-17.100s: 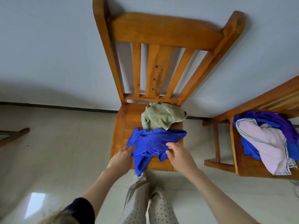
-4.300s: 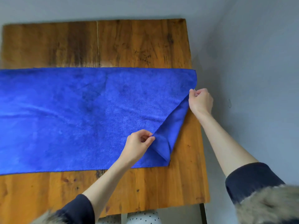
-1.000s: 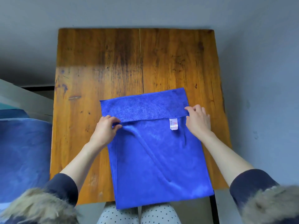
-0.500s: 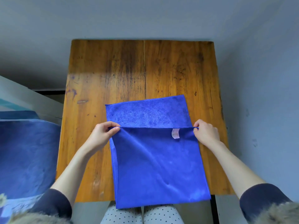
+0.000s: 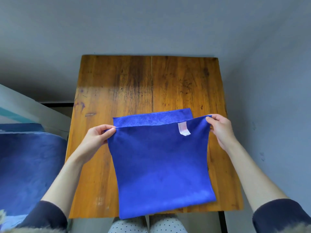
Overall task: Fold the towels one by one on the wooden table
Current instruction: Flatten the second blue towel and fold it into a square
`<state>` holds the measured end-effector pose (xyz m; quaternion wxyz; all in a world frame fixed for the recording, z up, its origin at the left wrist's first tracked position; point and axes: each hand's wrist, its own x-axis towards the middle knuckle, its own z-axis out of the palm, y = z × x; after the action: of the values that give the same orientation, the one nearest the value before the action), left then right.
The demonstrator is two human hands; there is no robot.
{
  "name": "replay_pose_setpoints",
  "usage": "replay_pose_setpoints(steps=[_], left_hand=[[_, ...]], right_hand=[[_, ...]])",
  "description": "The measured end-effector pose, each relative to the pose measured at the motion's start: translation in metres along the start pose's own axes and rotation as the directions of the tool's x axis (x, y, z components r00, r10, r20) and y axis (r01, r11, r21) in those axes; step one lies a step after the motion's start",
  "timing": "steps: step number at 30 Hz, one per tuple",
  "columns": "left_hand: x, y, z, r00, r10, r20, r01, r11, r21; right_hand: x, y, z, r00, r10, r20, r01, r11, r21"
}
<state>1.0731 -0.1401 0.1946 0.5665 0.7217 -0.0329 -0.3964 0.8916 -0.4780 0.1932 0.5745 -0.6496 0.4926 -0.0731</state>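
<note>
A: Towel (image 5: 161, 167) first: where was it in the head view?

B: On the wooden counter (image 5: 117, 84), toward the near side, with its near edge hanging just past the counter's front. It was blue and doubled over. The upper layer was lifted at its far edge, and a strip of the lower layer showed beyond it, lying flat on the wood.

A: And the hands?

B: Each pinched one far corner of the upper layer. The left hand (image 5: 97, 138) had thumb and fingers closed on the left corner; the right hand (image 5: 220, 128) pinched the right corner the same way. Between them the edge ran taut and straight.

A: Why hold it like that?

B: My reading: gripping both corners keeps the edge level and the cloth smooth, so the layer can be laid down square. The fold looked only partly made, since the two far edges did not meet.

A: Any writing?

B: A small pale tag (image 5: 184, 131) sat on the upper layer near the right corner. If it carried print, it was too small and blurred to read.

A: Anything else there?

B: Some blue fabric (image 5: 28, 165) at the left, beside the counter, and spotted trousers (image 5: 148, 224) below its front edge.
</note>
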Motion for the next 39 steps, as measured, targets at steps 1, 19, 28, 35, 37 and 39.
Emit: replay_pose_setpoints(steps=[1, 19, 28, 35, 37, 39], left_hand=[[0.007, -0.003, 0.000, 0.997, 0.022, -0.071, -0.015, 0.996, 0.091], [0.114, -0.055, -0.007, 0.939, 0.248, -0.238, -0.036, 0.758, 0.651], [0.119, -0.047, -0.003, 0.969, 0.203, -0.140, -0.074, 0.779, 0.623], [0.115, -0.040, -0.006, 0.970, 0.113, -0.213, 0.000, 0.884, 0.468], [0.108, -0.035, -0.008, 0.966, 0.090, -0.243, 0.021, 0.907, 0.420], [0.099, -0.027, -0.012, 0.967, 0.069, -0.244, 0.029, 0.926, 0.376]], right_hand=[[0.007, -0.003, 0.006, 1.000, -0.016, -0.001, 0.016, 1.000, -0.025], [0.102, 0.033, 0.060, 0.917, -0.357, 0.175, 0.377, 0.636, -0.673], [0.113, 0.031, 0.064, 0.951, -0.222, 0.215, 0.309, 0.667, -0.678], [0.114, 0.020, 0.063, 0.994, 0.078, 0.080, -0.057, 0.969, -0.240], [0.109, 0.015, 0.056, 0.987, 0.118, 0.109, -0.100, 0.983, -0.156], [0.102, 0.009, 0.046, 0.981, 0.134, 0.139, -0.121, 0.988, -0.096]])
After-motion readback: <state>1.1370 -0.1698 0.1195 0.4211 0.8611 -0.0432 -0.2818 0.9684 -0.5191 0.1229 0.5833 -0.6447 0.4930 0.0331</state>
